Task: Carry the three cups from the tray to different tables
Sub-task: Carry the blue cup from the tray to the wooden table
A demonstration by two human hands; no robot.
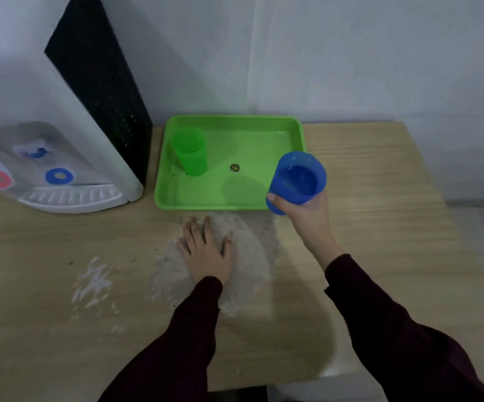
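A green tray (264, 134) lies on the wooden table against the wall. A green cup (190, 152) stands upright in the tray's left part. My right hand (307, 216) grips a blue cup (297, 179) from below, held in the air over the tray's front right corner; it holds water. My left hand (206, 248) rests flat on the table just in front of the tray, fingers spread, holding nothing. A small dark round mark (234, 167) sits in the middle of the tray. Only two cups are in view.
A white water dispenser (69, 158) with red and blue taps stands to the left of the tray, close beside it. The wooden table (380, 227) has worn pale patches around my left hand. The table's right and front edges are in view.
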